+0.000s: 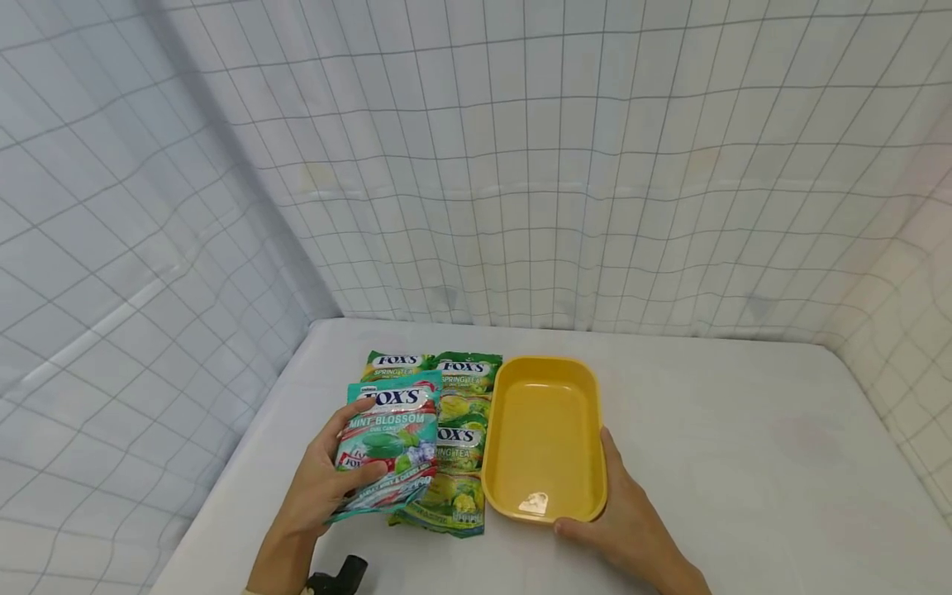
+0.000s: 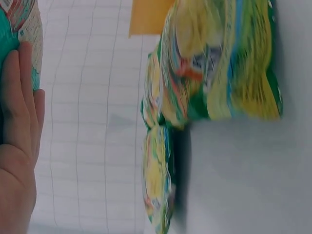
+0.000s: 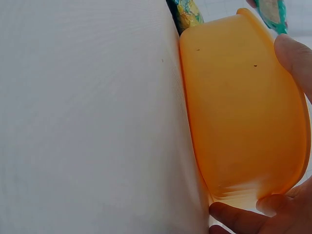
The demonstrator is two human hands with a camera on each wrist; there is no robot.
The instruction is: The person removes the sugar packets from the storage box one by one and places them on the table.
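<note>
My left hand point(image 1: 316, 487) grips a teal bag of Fox's Mint Blossom candy point(image 1: 394, 442), thumb across its front and fingers at its left edge. The bag is raised above several green and yellow Fox's Spring Tea candy bags point(image 1: 463, 487), partly covering them in the head view. In the left wrist view these bags point(image 2: 219, 63) lie below the hand point(image 2: 17, 122). To their right stands a yellow plastic tub point(image 1: 545, 438) with nothing in it. My right hand point(image 1: 632, 525) holds its near right corner, thumb at the near rim and fingers along the right wall.
White cloth covers the table point(image 1: 744, 454). A white curtain with a grid pattern point(image 1: 558, 165) hangs behind and at both sides. Beneath the left wrist a black device point(image 1: 338, 576) juts out.
</note>
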